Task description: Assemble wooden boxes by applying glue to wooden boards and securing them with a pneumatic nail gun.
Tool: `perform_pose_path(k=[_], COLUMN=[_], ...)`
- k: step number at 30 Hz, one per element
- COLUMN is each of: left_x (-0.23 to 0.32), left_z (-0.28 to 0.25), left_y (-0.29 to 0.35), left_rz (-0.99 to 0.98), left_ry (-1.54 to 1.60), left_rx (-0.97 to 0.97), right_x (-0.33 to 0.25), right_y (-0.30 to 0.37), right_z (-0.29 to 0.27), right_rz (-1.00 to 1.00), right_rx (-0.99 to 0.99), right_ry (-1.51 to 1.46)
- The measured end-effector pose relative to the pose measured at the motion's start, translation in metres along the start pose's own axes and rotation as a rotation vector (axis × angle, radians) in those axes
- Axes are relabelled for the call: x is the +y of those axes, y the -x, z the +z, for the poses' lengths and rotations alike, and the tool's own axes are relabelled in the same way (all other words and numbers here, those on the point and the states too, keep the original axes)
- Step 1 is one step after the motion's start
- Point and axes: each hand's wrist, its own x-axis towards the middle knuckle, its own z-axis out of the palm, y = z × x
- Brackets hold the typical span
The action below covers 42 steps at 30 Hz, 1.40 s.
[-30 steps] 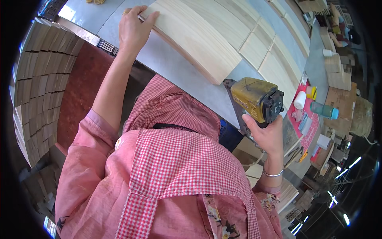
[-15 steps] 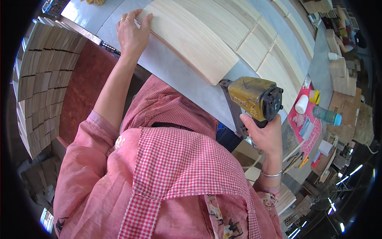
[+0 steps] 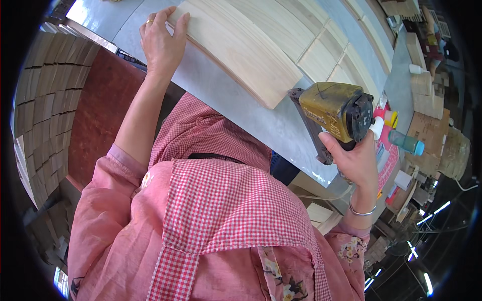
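A pale wooden board (image 3: 241, 55) lies slantwise on the grey tabletop (image 3: 221, 95), close to its near edge. My left hand (image 3: 163, 42) grips the board's left end, with the thumb on top and the fingers around the end. In my right hand (image 3: 355, 160) is a worn yellow and black nail gun (image 3: 334, 110), held by its handle, which the hand partly hides. Its nose is just off the board's right end, near the corner. More pale wooden pieces (image 3: 329, 45) lie side by side beyond the board.
Stacked wood blocks (image 3: 45, 95) rise on the left beside a red-brown surface (image 3: 105, 120). To the right are a teal bottle (image 3: 405, 143), a yellow roll (image 3: 391, 119) and a pink cloth (image 3: 384, 163). A hose (image 3: 326, 197) hangs below the nail gun. Another person (image 3: 434, 37) is at the far right.
My right hand has moved the nail gun right and slightly up, away from the board's corner. My left hand keeps its hold on the board's end.
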Motion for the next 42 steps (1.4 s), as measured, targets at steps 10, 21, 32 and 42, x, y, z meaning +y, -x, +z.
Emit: perform_pose_path(k=[10,21,32,42], left_x=[-0.007,-0.01,-0.011,-0.012], left_z=[0.001,0.001,0.002,0.002], left_y=[-0.001,-0.002,-0.002,-0.001], left_rz=[0.014,0.044,0.035,0.027], left_ry=[0.047,0.078,0.09,0.107], left_rx=[-0.018,0.0,-0.014,-0.02], right_x=[-0.007,-0.009,-0.01,-0.004], right_y=[-0.007,-0.017,-0.005,-0.005], right_z=[-0.007,-0.011,-0.006,-0.008], right_rz=[0.188,0.04,0.144,0.147], right_rx=[-0.102,-0.101,-0.065,-0.022], right_ry=[0.026,0.096,0.042,0.086])
